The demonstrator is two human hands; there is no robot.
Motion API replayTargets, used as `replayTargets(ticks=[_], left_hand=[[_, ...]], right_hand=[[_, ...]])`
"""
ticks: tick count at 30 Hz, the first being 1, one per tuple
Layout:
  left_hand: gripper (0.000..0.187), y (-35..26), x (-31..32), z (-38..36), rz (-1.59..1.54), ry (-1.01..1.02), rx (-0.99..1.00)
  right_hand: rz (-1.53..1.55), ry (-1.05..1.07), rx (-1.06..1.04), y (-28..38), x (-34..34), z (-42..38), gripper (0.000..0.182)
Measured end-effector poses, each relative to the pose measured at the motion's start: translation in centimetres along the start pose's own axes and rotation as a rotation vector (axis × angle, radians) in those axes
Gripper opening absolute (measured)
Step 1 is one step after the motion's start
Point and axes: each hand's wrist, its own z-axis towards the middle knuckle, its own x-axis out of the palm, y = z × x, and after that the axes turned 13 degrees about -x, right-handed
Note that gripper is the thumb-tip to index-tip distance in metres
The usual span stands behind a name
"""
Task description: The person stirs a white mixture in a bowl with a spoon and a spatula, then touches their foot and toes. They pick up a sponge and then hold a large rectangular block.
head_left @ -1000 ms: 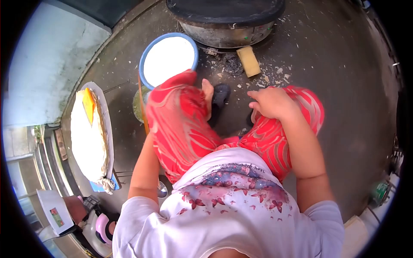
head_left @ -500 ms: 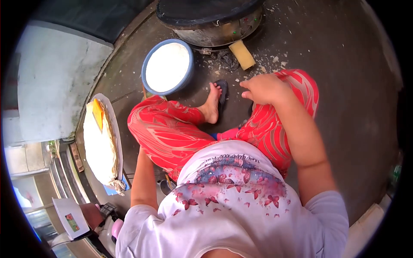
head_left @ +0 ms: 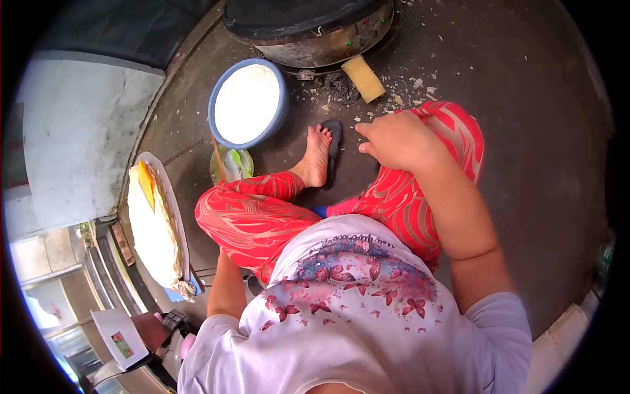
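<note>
My right hand (head_left: 399, 139) rests on my right knee, its index finger and thumb stretched out and apart, with nothing visible in it. My left forearm runs down behind my left thigh, which hides that hand. In front of my feet stands a blue basin (head_left: 282, 108) filled with a smooth white mass. Beyond it is a round black griddle (head_left: 295, 20) with lit indicator lights on its side. A yellow sponge-like block (head_left: 364, 79) leans at its base. By my left knee, a bowl (head_left: 247, 157) holds a green utensil (head_left: 237, 161) and a stick.
To my left, thin pale sheets (head_left: 147, 230) are piled on a white board (head_left: 180, 240), with a flat yellow piece (head_left: 146, 184) on top. Pale flakes (head_left: 418, 83) litter the floor near the griddle. A whitewashed wall (head_left: 85, 125) stands at the left.
The view has shifted slightly. My left knee sits lower, and the bowl with the green utensil now shows beside it. My right hand stays at my knee.
</note>
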Motion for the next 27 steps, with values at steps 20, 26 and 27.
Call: replayTargets(ticks=[20,26,27], left_hand=[[0.029,-0.3,2.1,0.3,0.019,-0.030,-0.025],[0.030,-0.4,2.2,0.1,0.017,-0.031,-0.029],[0.030,-0.3,2.2,0.1,0.016,-0.031,-0.028]], right_hand=[[0.070,-0.106,0.024,-1.1,-1.6,-1.0,0.038],[0.051,-0.214,-0.014,-1.5,-0.7,-1.1,0.027],[0.056,-0.218,-0.015,-1.6,-0.6,-1.0,0.028]])
